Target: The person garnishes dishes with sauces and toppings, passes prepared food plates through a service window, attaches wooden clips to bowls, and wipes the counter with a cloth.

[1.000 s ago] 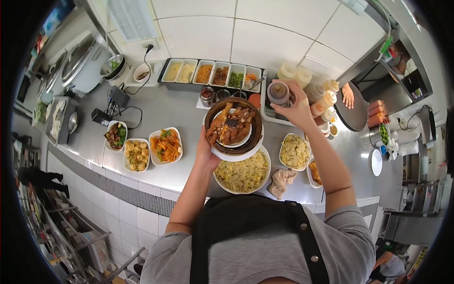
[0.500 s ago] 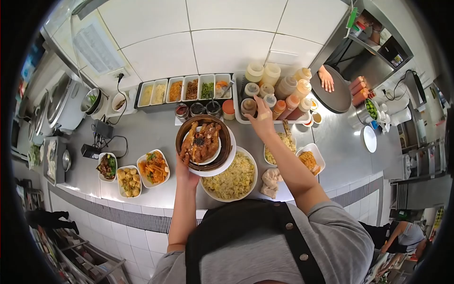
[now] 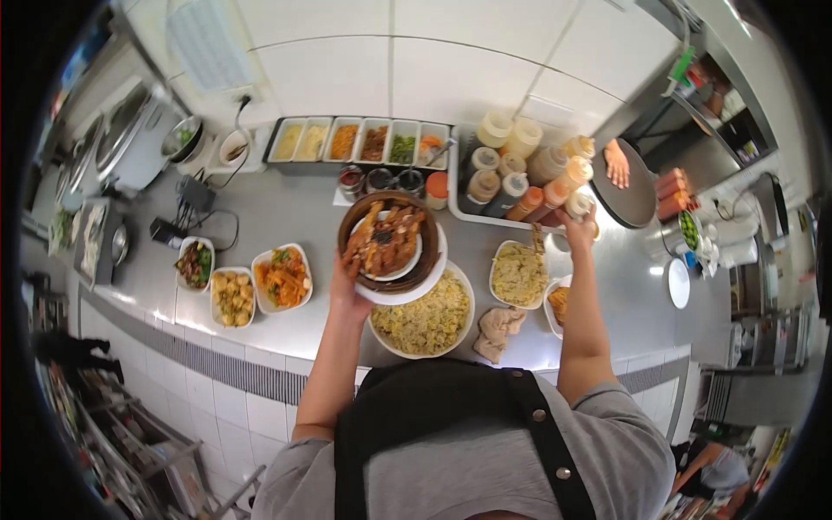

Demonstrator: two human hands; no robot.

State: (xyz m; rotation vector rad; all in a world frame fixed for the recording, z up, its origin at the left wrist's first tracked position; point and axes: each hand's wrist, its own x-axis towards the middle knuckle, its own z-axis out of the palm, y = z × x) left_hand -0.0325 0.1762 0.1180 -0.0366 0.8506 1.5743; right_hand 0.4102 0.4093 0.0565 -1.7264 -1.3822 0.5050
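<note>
My left hand [image 3: 348, 290] grips the edge of a white plate [image 3: 444, 260] that carries a round brown steamer basket [image 3: 345, 234]. Inside is a white dish of glossy browned meat [image 3: 381, 243] with a dark topping. The plate overlaps a large white bowl of fried rice [image 3: 420, 321]. My right hand [image 3: 577, 229] closes round a small pale round container [image 3: 579, 205] at the right end of the bottle tray [image 3: 485, 218]; the fingers partly hide it. Several squeeze bottles [image 3: 549, 165] stand in that tray. A smaller dish of fried rice [image 3: 518, 276] lies below it.
A crumpled cloth [image 3: 499, 334] and a dish of orange food [image 3: 555, 305] flank my right forearm. Filled dishes [image 3: 283, 277] stand at left. Topping tubs [image 3: 347, 139] and sauce jars [image 3: 380, 180] line the back. Another person's hand rests on a dark round tray [image 3: 631, 195].
My right hand has moved right and nearer, from the front left bottles to the small container at the tray's right end. My left hand still holds the plate and steamer.
</note>
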